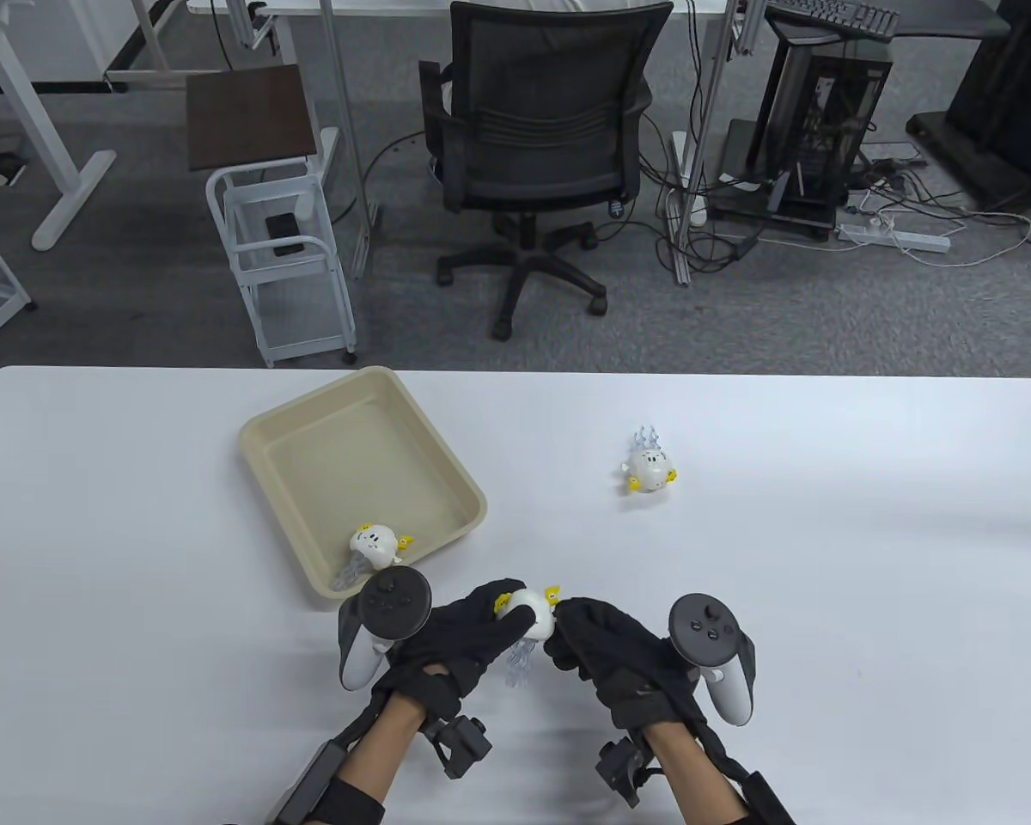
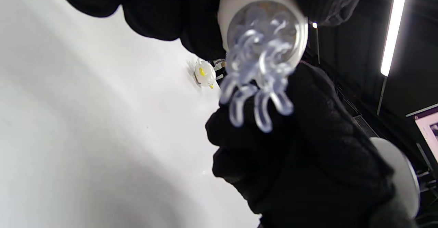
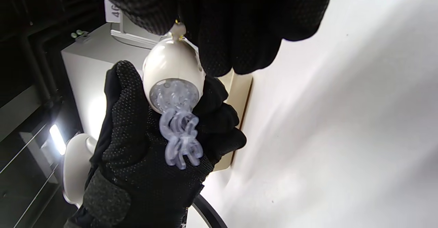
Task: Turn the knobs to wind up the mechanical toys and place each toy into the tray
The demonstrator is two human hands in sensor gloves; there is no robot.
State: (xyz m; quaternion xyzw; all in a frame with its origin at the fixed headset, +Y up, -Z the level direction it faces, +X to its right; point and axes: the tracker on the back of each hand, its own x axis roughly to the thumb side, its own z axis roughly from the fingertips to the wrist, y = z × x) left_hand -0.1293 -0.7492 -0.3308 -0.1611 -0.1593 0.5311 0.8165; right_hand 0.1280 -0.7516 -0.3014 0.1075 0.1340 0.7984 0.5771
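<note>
White table [image 1: 825,601] carries a beige tray [image 1: 262,430] at left with one toy [image 1: 373,545] inside; left hand [image 1: 460,640] grips a second toy [image 1: 528,617] by its body; right hand [image 1: 606,649] pinches its yellow knob [image 1: 553,592]; a third toy [image 1: 650,468] lies farther right.

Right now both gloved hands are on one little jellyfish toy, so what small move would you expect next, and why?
Probably another twist of the knob. The left hand grips the held toy by its white body above the table, and the right hand pinches at its yellow knob. After winding, it likely joins the other toy in the tray.
</note>
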